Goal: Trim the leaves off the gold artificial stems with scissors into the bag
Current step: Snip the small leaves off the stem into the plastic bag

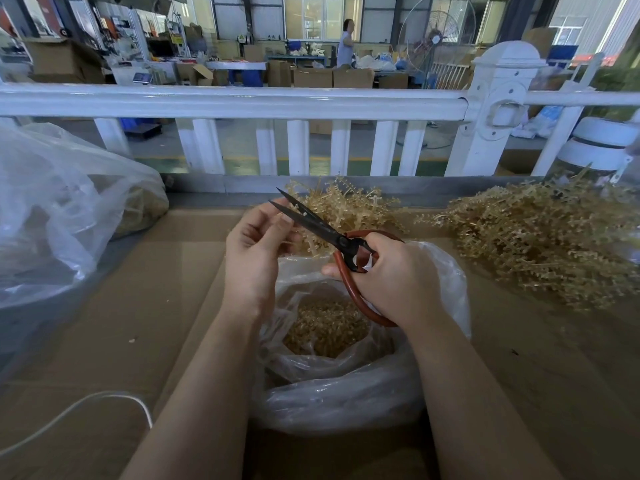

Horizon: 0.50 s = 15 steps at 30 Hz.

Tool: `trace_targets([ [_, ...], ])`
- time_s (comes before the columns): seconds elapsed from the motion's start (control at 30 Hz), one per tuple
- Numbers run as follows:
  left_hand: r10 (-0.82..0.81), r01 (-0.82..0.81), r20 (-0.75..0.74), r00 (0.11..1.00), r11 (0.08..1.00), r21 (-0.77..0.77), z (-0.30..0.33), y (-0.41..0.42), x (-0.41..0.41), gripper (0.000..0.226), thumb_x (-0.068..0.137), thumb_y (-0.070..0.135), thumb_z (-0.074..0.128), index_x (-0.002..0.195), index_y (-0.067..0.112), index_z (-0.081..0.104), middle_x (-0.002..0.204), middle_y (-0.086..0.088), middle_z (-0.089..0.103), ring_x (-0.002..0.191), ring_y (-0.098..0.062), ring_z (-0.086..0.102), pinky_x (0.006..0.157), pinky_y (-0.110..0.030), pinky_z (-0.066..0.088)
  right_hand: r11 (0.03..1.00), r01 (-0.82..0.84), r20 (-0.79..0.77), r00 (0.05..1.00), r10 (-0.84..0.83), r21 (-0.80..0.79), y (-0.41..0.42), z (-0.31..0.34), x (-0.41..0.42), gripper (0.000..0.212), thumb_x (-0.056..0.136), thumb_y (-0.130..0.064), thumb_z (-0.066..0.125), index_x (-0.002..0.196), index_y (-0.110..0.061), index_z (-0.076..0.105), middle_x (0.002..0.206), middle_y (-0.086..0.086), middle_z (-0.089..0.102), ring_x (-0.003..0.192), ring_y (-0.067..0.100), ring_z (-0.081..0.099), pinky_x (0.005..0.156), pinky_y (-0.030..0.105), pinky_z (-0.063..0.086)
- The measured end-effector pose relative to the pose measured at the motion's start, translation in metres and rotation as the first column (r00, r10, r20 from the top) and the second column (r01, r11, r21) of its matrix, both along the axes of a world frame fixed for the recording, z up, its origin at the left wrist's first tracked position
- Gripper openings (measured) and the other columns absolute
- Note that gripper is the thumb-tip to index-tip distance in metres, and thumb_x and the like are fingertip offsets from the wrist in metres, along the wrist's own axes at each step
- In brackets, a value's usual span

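Nearest the camera, a clear plastic bag (346,386) sits open on the brown tabletop (149,306) between the person's forearms, with a heap of cut gold leaves (327,329) inside it. A white cable (86,407) curves over the tabletop to the left. Above the bag's mouth, the right hand (394,282) grips the red handles of the scissors (332,237), fingers curled through the loops; the black blades are slightly parted and point up and left. The left hand (254,247) pinches a gold stem (341,207) at the blades, fingers curled round it, and the leafy sprig fans out behind the scissors. Farther right lies a large pile of gold stems (540,237). At the left, a second clear bag (69,209) holds more gold material. Beyond the tabletop runs a white railing (242,102), and a person (346,43) stands far back among cardboard boxes.
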<state>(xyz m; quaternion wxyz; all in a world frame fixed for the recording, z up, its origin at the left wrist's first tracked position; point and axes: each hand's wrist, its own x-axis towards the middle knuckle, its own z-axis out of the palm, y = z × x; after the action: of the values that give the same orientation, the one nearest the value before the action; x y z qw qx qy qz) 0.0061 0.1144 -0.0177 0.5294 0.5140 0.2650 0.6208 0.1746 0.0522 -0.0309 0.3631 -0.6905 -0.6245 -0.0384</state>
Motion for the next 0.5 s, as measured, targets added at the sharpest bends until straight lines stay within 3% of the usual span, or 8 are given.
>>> trace_targets([
  [0.23,0.031,-0.030,-0.041,0.999,0.999,0.021,-0.0013,-0.0017,-0.0008,0.036,0.096,0.002,0.058,0.070,0.023,0.072,0.069,0.001,0.066,0.063,-0.012,0.057,0.066,-0.023,0.051,1.000,-0.008,-0.012,1.000,0.008,0.005,-0.0002,-0.0017,-0.0001,0.060,0.069,-0.090,0.052,0.092,-0.036,0.066,0.076,-0.024,0.062,0.063,-0.006,0.053,0.056,0.007,0.036],
  [0.5,0.026,-0.025,0.036,0.999,0.998,-0.053,0.0012,-0.0032,0.0003,0.030,0.094,-0.001,0.055,0.072,0.013,0.068,0.067,0.000,0.065,0.062,-0.012,0.055,0.063,-0.021,0.047,1.000,-0.005,0.011,1.000,0.005,0.005,0.0017,-0.0026,-0.0003,0.065,0.068,-0.093,0.046,0.085,-0.033,0.064,0.071,-0.027,0.055,0.060,-0.012,0.049,0.054,0.006,0.034],
])
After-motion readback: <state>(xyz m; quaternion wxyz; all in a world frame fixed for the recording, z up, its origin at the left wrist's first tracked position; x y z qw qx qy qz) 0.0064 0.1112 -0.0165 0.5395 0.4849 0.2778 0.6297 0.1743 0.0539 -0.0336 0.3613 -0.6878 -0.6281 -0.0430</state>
